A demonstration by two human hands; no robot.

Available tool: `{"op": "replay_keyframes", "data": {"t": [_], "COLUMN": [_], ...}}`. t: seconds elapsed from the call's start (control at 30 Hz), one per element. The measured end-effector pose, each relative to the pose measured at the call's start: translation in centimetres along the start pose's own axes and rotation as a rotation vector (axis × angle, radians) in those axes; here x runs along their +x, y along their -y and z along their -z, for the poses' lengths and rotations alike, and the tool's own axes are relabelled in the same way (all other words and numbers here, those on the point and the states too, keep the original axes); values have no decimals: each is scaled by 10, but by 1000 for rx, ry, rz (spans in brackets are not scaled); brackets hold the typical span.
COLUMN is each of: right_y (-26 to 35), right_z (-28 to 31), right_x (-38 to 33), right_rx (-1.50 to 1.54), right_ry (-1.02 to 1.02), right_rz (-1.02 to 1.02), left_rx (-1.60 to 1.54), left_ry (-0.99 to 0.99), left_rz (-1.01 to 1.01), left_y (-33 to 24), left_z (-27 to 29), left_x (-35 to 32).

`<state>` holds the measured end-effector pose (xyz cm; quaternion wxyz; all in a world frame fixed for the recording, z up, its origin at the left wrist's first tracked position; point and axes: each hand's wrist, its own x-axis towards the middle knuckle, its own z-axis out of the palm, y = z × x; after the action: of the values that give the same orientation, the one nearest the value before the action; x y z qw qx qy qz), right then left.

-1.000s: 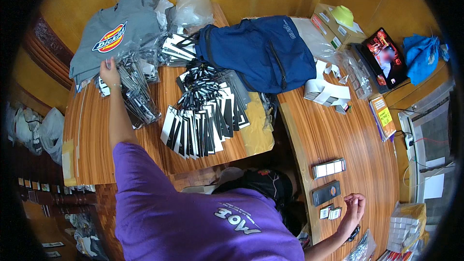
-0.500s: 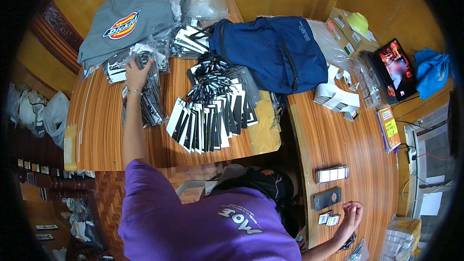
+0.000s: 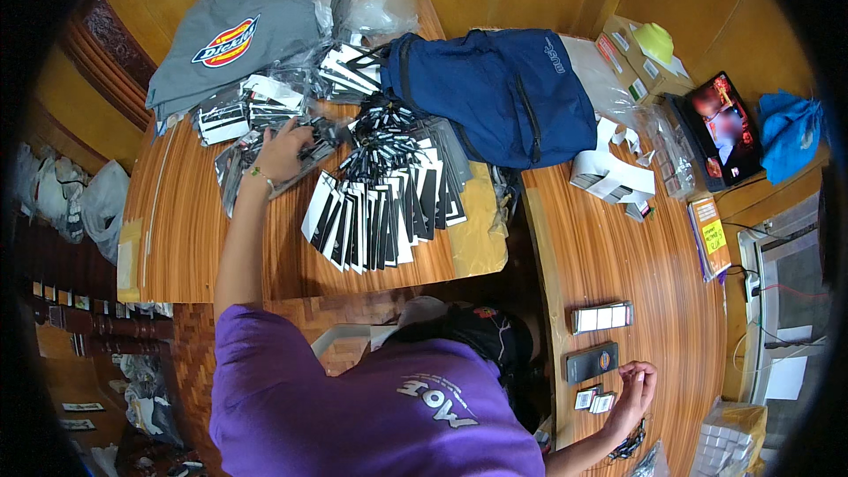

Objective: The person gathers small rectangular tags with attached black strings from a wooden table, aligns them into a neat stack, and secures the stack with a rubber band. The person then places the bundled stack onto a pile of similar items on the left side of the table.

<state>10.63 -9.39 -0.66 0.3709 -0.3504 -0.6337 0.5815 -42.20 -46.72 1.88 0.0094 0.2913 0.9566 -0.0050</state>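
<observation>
My left hand (image 3: pixel 281 155) reaches across the table on the left, its fingers curled over a bundle of dark hang tags (image 3: pixel 231 168) with black strings. Clear plastic covers part of the bundle. Just to its right, black-and-white tags (image 3: pixel 362 225) lie fanned out, their strings gathered in a black heap (image 3: pixel 384 141). More plastic-wrapped tags (image 3: pixel 223 122) are behind the hand. On the right-hand table, my right hand (image 3: pixel 638 389) has its fingers bent together, with nothing visible in them. It is beside a flat black box (image 3: pixel 592 362) and small barcode labels (image 3: pixel 602 403).
A grey T-shirt (image 3: pixel 234 35) lies at the far left, and a navy backpack (image 3: pixel 503 97) is at the back middle. A roll of white labels (image 3: pixel 614 175), a lit tablet (image 3: pixel 726 128) and a cardboard box (image 3: pixel 640 57) stand toward the right. A gap separates the two tables.
My left hand has shifted right and slightly nearer, and the dark tag bundle under it has swung toward the fanned tags. My right hand keeps its pose.
</observation>
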Motion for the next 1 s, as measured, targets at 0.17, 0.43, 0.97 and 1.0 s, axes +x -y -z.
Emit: {"op": "replay_keyframes", "data": {"t": [0.17,0.43,0.97,1.0], "right_y": [-3,-4,2,1], "right_z": [12,16,24,24], "right_x": [-1,-6,-15,-15], "right_rx": [24,20,62,66], "right_ry": [-11,-62,-58,-58], "right_rz": [-17,-14,-11,-9], "left_rx": [249,254,-1196,-1209], "left_ry": [194,-407,-274,-360], "left_rz": [110,193,52,58], "left_y": [27,-17,-61,-66], "left_z": [12,28,-40,-40], "left_x": [6,-13,41,38]}}
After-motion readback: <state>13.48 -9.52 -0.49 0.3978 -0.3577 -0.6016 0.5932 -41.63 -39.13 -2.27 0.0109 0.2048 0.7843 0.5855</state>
